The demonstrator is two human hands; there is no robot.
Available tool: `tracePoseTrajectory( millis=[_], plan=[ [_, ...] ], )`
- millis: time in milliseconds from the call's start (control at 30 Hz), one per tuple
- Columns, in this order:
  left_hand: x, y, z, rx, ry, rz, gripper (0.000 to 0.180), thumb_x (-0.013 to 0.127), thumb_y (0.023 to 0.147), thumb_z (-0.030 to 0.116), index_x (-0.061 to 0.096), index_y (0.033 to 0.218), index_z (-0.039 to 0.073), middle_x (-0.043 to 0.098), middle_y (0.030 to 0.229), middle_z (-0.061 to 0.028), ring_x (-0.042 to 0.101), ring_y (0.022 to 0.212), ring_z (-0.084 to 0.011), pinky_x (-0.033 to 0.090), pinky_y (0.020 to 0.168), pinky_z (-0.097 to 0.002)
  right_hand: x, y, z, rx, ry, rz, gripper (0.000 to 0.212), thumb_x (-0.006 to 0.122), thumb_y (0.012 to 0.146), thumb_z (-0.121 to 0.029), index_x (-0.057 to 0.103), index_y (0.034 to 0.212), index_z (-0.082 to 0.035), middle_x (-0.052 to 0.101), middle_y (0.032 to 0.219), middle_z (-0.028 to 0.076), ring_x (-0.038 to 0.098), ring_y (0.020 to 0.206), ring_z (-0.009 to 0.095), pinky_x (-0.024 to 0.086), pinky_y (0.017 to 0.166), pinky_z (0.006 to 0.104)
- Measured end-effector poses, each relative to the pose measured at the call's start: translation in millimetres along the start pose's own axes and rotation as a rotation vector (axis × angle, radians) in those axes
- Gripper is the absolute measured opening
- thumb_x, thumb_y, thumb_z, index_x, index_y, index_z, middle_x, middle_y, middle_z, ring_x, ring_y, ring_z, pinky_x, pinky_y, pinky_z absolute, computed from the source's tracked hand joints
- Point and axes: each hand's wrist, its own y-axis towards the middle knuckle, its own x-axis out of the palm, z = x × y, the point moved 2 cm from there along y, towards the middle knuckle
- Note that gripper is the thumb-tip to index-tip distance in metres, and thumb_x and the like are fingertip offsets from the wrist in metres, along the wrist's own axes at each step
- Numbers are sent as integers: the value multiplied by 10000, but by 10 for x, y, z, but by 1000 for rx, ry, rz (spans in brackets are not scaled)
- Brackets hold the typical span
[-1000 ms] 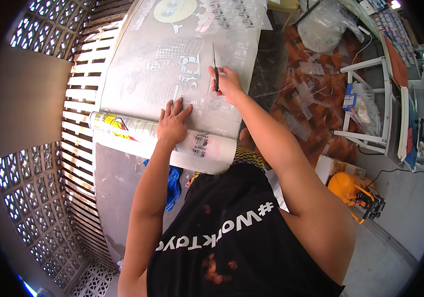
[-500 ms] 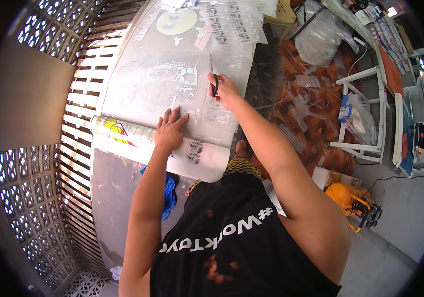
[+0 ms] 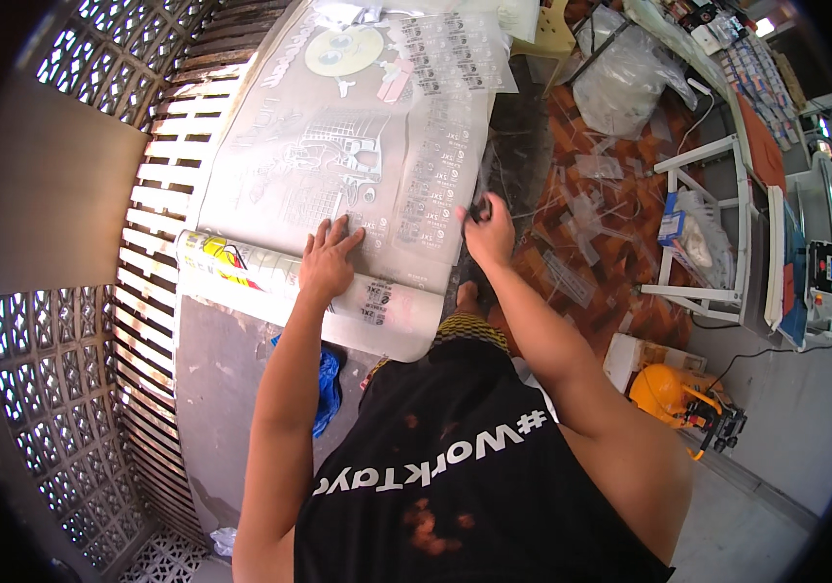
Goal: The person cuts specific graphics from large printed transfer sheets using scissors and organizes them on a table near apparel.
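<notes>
A wide printed film sheet (image 3: 270, 185) covers the table, carrying a cartoon figure and rows of small label prints. My left hand (image 3: 329, 257) lies flat on it with fingers spread, just beyond the rolled part of the film (image 3: 280, 277). Black-handled scissors (image 3: 477, 209) are gripped in my right hand (image 3: 490, 233), past the film's right edge; their blades are hard to make out. Between my hands and farther away runs a strip of label prints (image 3: 433, 180), with a line along its left side where it parts from the larger sheet.
A blue plastic bag (image 3: 329, 389) lies by the table's near part. To the right, film scraps (image 3: 581, 209) litter the brown patterned floor. A white frame stand (image 3: 693, 223), a large clear bag (image 3: 620, 87) and a yellow machine (image 3: 664, 389) stand there. Slatted wood (image 3: 168, 204) borders the left.
My right hand has moved right and nearer with the scissors, from over the film to beyond its edge. The label strip now shows a separated left side. My left hand barely shifted.
</notes>
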Motion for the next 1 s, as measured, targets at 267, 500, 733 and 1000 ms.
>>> tracePoseTrajectory(
  millis=[267,500,733,1000],
  plan=[
    [-1,7,1,6,-9,0,637,538,828,27,572,1410,284,309,1620,-33,229,1509,-288,207,1234,-474,49,-251,175,461,244,-191,530,897,676,-175,693,1143,-29,716,848,73,673,764,172,530,707,321],
    [21,65,285,1,-548,171,435,597,942,204,596,1361,86,545,1432,-162,558,1274,-350,413,1101,-480,-253,51,-147,685,1149,-489,349,786,781,-20,617,1072,-113,648,932,0,624,820,150,501,752,339],
    [-112,463,1160,-238,-1856,-185,285,676,936,152,656,1166,-15,711,1044,-134,690,936,-197,550,797,-324,-679,122,-254,557,1068,-727,344,768,840,-65,623,1150,-89,645,958,18,630,873,154,522,790,342],
    [-1321,866,1488,-103,-1276,-58,286,659,917,65,633,1186,-30,683,917,-64,640,817,-131,545,733,-284,-323,2185,252,-450,-67,-18,531,832,740,-151,595,1214,-126,621,1016,96,623,998,280,470,923,476]
  ],
)
